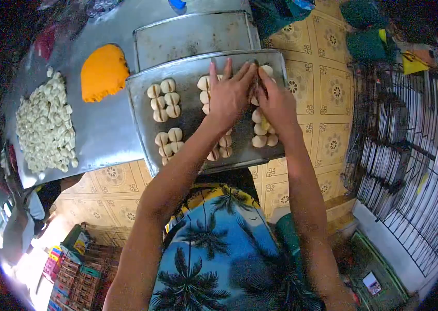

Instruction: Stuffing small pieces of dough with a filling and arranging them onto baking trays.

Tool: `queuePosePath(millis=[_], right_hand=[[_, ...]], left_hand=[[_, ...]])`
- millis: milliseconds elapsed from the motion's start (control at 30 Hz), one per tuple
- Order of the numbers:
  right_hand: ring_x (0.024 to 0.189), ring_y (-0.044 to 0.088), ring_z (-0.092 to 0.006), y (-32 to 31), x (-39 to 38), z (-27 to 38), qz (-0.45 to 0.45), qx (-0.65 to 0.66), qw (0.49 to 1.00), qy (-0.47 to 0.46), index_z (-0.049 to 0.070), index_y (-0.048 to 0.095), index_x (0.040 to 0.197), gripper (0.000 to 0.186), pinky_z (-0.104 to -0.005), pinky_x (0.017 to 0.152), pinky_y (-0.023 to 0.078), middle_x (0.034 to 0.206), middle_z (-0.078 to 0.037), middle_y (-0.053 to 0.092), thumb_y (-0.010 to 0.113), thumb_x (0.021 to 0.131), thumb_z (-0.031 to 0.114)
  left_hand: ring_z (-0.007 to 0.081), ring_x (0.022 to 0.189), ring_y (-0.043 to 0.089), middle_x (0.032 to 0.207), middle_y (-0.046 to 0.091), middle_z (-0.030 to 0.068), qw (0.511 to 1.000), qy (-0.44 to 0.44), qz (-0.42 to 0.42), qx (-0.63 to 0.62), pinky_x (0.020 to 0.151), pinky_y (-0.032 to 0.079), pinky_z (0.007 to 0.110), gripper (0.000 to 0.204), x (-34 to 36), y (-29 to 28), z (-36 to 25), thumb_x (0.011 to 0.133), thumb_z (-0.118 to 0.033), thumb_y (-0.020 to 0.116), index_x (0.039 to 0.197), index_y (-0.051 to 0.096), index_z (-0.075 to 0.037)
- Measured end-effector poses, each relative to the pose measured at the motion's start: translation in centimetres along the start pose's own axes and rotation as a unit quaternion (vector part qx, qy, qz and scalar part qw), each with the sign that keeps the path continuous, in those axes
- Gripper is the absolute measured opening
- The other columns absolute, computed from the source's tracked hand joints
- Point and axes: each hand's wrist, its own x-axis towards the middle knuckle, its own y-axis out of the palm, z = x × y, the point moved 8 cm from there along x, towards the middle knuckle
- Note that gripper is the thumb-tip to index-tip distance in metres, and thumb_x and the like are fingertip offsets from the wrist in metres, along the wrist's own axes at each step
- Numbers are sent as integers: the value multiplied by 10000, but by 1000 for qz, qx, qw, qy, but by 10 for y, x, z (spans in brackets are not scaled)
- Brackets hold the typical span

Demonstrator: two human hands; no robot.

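A metal baking tray point(141, 129) holds several clusters of pale, split dough pieces point(163, 106). My left hand point(227, 98) lies over the upper middle-right clusters, palm down, fingers stretched and somewhat apart, partly covering the dough. My right hand point(276, 106) is just beside it at the upper right cluster, its fingers bent in toward the dough and meeting the left fingertips. What lies between my right fingers is hidden. A yellowish patch shows on one piece in the right column, below my right hand.
A second metal tray point(167, 44) sits behind. On the steel table point(102, 129) lie an orange mass point(102, 72) and a heap of small pale pieces point(43, 129). Wire racks point(405, 171) stand at right on the patterned floor point(322, 145). Stacked crates point(74, 274) are at lower left.
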Motion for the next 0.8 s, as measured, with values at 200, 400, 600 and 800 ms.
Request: queuePosePath(millis=[200, 400, 600, 800], right_hand=[[805, 673, -427, 2, -23, 5, 146, 21, 989, 30, 202, 534, 1442, 494, -522, 718, 529, 900, -211, 699, 589, 952, 226], [805, 673, -429, -2, -52, -3, 100, 9, 995, -5, 186, 536, 1438, 493, -526, 719, 524, 851, -236, 680, 575, 951, 244], [812, 673, -429, -34, -102, 3, 159, 15, 985, 59, 132, 538, 1430, 499, -524, 724, 524, 872, -231, 691, 582, 951, 265], [811, 675, -428, 4, -130, -5, 122, 28, 992, -1, 137, 564, 1410, 490, -520, 721, 528, 884, -237, 697, 603, 940, 269]], left_hand=[[388, 1378, 481, 1394, 628, -9, 997, -30, 24, 63, 1155, 167, 703, 462, -5, 11, 12, 924, -319, 634, 1369, 598, -200], [358, 1422, 427, 1424, 602, -23, 996, -21, -2, 87, 1139, 223, 692, 415, -32, 4, -20, 918, -333, 645, 1318, 652, -221], [361, 1375, 479, 1406, 615, -7, 999, -35, -18, 36, 1133, 240, 688, 449, -70, -6, -32, 923, -301, 648, 1355, 620, -179], [361, 1347, 505, 1369, 641, 14, 996, -29, 28, 76, 1141, 233, 690, 471, -107, 3, -55, 911, -312, 660, 1357, 617, -169]])
